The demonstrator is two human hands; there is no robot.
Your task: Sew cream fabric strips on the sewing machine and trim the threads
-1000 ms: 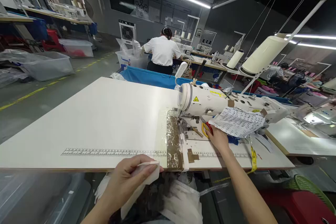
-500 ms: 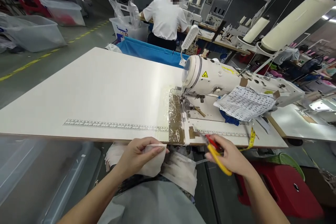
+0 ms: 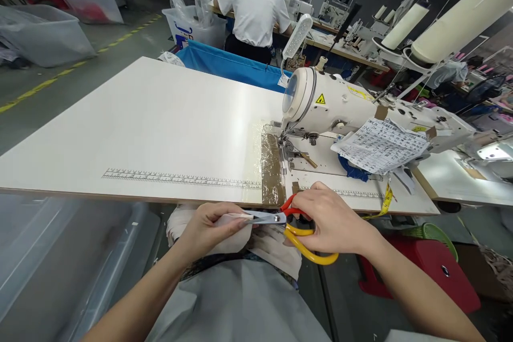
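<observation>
My left hand (image 3: pixel 214 230) pinches a piece of pale cream fabric (image 3: pixel 232 241) between thumb and fingers, just in front of the table's front edge. My right hand (image 3: pixel 326 219) holds a pair of scissors (image 3: pixel 276 218) with one red and one yellow handle. The blades point left and are parted, lying at the fabric's upper edge beside my left fingertips. Whether they have cut into it I cannot tell. More cream fabric (image 3: pixel 276 246) lies on my lap, below the hands.
A white sewing machine (image 3: pixel 332 101) stands on the white table (image 3: pixel 168 128), with a handwritten paper (image 3: pixel 382 144) taped on. A yellow tape measure (image 3: pixel 385 202) hangs over the edge. A red stool (image 3: pixel 436 267) is at right, clear plastic bins (image 3: pixel 76 256) at left. Another person (image 3: pixel 256 10) sits ahead.
My right hand has brought the scissors left from beside the machine, so the blades now meet the fabric at my left fingers. The view has shifted slightly.
</observation>
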